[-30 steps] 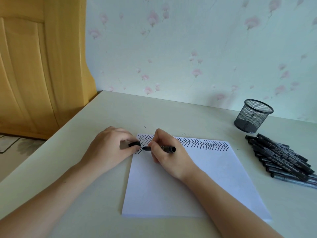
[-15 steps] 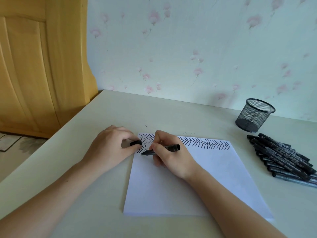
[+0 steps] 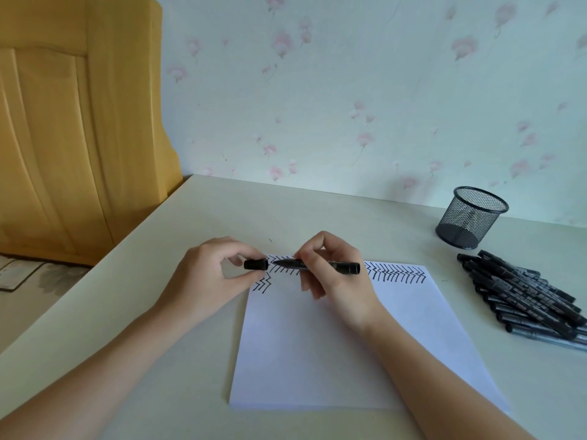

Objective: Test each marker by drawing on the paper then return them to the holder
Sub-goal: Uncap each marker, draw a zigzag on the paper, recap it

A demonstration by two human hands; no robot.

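A white sheet of paper (image 3: 333, 338) lies on the cream table, with rows of black zigzag strokes along its far edge. My right hand (image 3: 333, 274) grips a black marker (image 3: 343, 267) held level above the paper, tip pointing left. My left hand (image 3: 209, 274) pinches the marker's black cap (image 3: 255, 264) just left of the tip; a small gap separates cap and tip. A black mesh holder (image 3: 470, 217) stands at the far right. A pile of black markers (image 3: 524, 293) lies in front of it.
The table (image 3: 158, 312) meets a flowered wall at the back. A yellow wooden door (image 3: 63, 122) stands past the table's left edge, with floor below it.
My right hand lifted the marker off the paper and turned it level. My left hand raised the cap up to the tip.
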